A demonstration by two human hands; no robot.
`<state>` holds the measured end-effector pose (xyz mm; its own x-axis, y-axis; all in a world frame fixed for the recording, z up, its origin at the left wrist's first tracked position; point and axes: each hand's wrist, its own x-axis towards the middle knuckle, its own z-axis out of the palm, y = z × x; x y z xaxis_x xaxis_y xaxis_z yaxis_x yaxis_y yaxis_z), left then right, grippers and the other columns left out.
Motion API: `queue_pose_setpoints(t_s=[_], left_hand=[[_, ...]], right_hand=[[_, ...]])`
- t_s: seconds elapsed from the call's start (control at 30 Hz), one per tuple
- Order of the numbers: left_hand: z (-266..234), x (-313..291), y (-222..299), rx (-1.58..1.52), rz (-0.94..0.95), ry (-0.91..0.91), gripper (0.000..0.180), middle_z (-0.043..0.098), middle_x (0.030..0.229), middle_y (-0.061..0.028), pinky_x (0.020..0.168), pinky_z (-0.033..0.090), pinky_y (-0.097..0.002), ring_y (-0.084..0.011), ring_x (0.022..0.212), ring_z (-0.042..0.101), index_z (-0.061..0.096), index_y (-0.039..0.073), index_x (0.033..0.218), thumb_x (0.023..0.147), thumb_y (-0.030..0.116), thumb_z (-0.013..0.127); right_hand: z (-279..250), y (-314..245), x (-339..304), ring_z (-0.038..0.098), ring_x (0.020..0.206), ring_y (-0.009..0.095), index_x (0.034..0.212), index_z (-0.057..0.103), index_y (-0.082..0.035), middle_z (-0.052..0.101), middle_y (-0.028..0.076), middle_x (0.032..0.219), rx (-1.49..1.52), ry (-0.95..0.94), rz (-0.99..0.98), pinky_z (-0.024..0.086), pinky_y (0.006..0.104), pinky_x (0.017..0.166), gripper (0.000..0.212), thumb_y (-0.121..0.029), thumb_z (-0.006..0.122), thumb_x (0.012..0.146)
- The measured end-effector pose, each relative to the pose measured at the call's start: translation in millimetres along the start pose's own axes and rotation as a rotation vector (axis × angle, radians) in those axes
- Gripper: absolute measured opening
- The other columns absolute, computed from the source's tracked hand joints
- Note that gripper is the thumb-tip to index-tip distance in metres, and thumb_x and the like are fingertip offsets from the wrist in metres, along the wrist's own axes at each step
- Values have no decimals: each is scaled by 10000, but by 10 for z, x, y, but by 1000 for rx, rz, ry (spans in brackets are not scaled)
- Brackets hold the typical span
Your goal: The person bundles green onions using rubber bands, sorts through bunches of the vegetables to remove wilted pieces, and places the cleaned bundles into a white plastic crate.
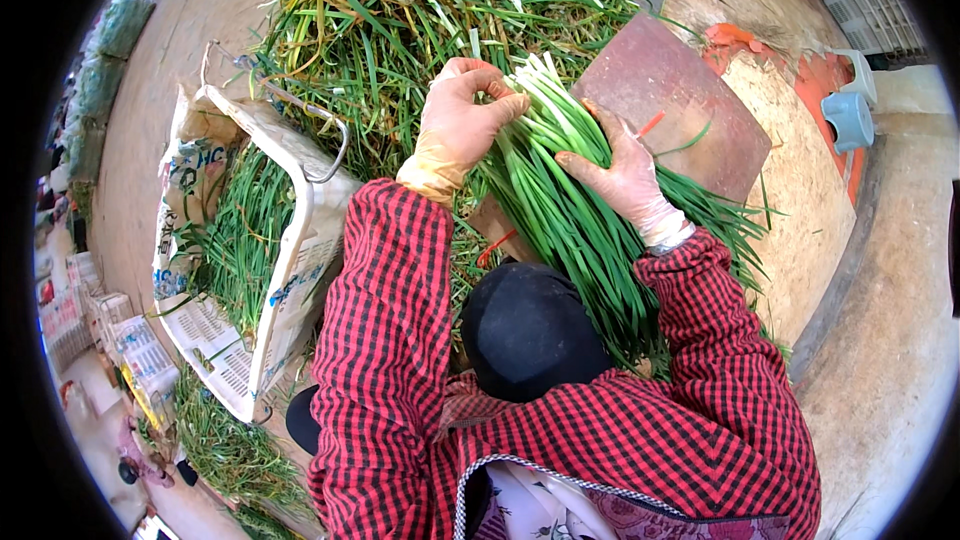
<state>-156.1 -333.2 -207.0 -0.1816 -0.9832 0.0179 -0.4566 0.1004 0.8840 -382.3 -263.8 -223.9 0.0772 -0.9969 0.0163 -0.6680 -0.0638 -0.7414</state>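
Note:
A bunch of garlic chives (580, 230) slants from my lap up across a reddish-brown board (690, 90), its pale stem ends toward the far side. My right hand (625, 175), in a thin pale glove, grips the bunch below those ends, thumb on top and fingers partly hidden along its far side. Just left of the stem ends, my left hand (462, 120), gloved too, is closed in a pinch, thumb against forefinger. Whatever is between those fingertips is too small to make out.
Beyond my hands rises a large heap of loose chives (400, 10). To my left stands a printed white sack (310, 240) with a metal hook, holding more chives (245, 230). Wrapped bundles (110, 70) line the far left. A blue-grey plastic container (848, 120) stands at right.

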Motion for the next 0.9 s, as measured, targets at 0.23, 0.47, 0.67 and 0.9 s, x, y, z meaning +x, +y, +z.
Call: queue_pose_setpoints(t_s=[0.23, 0.47, 0.67, 0.9], left_hand=[[-95, -104, -34, -861, -196, 451, 213, 690, 964, -49, 875, 481, -312, -145, 897, 614, 695, 45, 938, 802, 175, 796], [-442, -370, -289, -723, -233, 710, 297, 619, 938, -36, 689, 494, -260, -122, 776, 582, 602, 46, 1085, 860, 185, 739], [119, -647, -21, -171, -346, 131, 333, 622, 764, -7, 617, 470, -229, -87, 679, 576, 622, 38, 954, 770, 233, 820], [253, -720, -74, -736, -552, 35, 368, 624, 738, -26, 494, 475, -227, -101, 539, 571, 523, 4, 1012, 811, 154, 792]], right_hand=[[-13, 15, 9, 558, 1204, 307, 1362, 486, -5, 575, 203, 1278, 31, 3, -3, 425, 381, 1028, 781, -414, 786, 768], [15, 67, -1, 558, 1187, 328, 1356, 485, -21, 580, 189, 1265, 14, 27, -27, 433, 403, 1014, 800, -488, 757, 766], [19, 40, -5, 570, 1167, 328, 1357, 478, -19, 592, 189, 1241, 35, 24, -25, 441, 407, 1003, 827, -515, 759, 757], [-44, 8, 27, 512, 1245, 349, 1422, 393, -3, 521, 218, 1332, 44, -28, -78, 404, 410, 1044, 931, -542, 752, 753]])
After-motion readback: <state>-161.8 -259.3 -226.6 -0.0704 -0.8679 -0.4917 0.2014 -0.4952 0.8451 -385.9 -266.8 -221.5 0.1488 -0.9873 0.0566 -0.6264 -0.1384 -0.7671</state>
